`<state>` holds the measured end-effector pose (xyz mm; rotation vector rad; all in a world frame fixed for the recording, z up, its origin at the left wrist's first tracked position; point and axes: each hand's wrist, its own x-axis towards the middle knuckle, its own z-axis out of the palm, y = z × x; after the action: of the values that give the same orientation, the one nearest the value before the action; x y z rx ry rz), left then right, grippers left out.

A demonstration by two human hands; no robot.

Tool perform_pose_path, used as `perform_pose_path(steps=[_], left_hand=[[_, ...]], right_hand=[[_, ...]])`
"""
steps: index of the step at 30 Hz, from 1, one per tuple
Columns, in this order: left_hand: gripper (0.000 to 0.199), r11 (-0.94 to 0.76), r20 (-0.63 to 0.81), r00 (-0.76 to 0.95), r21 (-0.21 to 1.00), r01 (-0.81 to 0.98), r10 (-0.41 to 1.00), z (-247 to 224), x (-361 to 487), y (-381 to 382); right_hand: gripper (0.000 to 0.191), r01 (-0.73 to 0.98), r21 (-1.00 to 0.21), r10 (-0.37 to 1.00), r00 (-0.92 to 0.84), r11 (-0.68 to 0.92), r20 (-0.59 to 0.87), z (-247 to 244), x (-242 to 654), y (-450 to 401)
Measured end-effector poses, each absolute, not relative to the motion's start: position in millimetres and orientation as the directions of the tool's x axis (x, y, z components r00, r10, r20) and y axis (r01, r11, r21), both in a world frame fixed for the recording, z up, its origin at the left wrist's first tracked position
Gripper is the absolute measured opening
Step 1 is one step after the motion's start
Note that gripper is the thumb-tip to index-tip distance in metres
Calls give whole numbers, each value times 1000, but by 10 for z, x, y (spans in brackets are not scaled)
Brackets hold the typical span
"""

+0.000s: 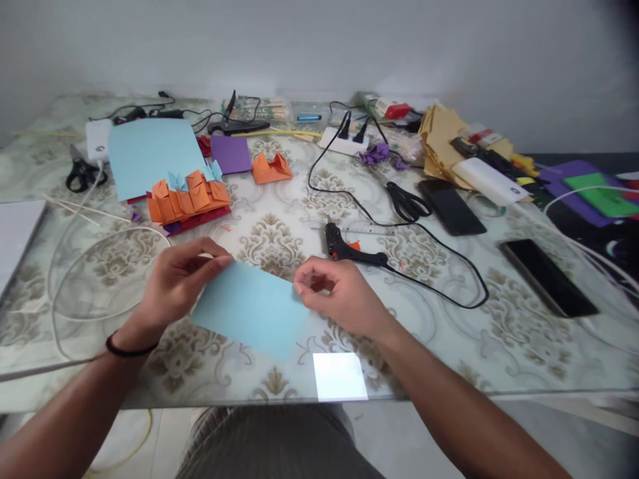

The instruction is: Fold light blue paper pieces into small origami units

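A light blue sheet of paper (252, 309) is held up by its far corners, tilted above the patterned tabletop. My left hand (182, 279) pinches its upper left corner between thumb and fingers. At the upper right corner, my right hand (337, 289) pinches the paper with thumb and forefinger. Beyond my left hand lies a row of folded orange paper pieces (190, 197) with light blue bits, on red paper. A black glue gun (349, 247) rests just past my right hand.
Black scissors (407, 201) and two phones (452, 207) lie at the right. A white power strip (344, 141) sits at the back, its cord looping toward the glue gun. A larger blue sheet (154, 153), a purple square (231, 154) and an orange folded piece (271, 167) lie behind.
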<state>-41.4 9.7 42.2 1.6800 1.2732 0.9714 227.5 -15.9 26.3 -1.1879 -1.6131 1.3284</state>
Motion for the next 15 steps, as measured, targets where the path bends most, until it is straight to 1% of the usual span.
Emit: perform_pose_path(steps=[3,7,9,12,15], left_hand=[[16,-164,150,66,920,355,986,448,-508,170],[13,-103,101,23,936,335,995,472,-541,192],[13,-81,68,51,936,342,996,461,-523,180],[19,-104,55,141,922,374,989,420,-456,128],[24,-132,35,234,901,413,972,384,-364,39]], right_hand=[[8,164,-986,953,-299,-1,-51,276,2332,-128],[10,160,-987,961,-273,0,-45,279,2417,-85],[10,175,-984,968,-252,35,-10,285,2456,-63],[10,210,-971,978,-196,118,76,306,2477,-51],[9,271,-950,969,-230,157,94,316,2422,-73]])
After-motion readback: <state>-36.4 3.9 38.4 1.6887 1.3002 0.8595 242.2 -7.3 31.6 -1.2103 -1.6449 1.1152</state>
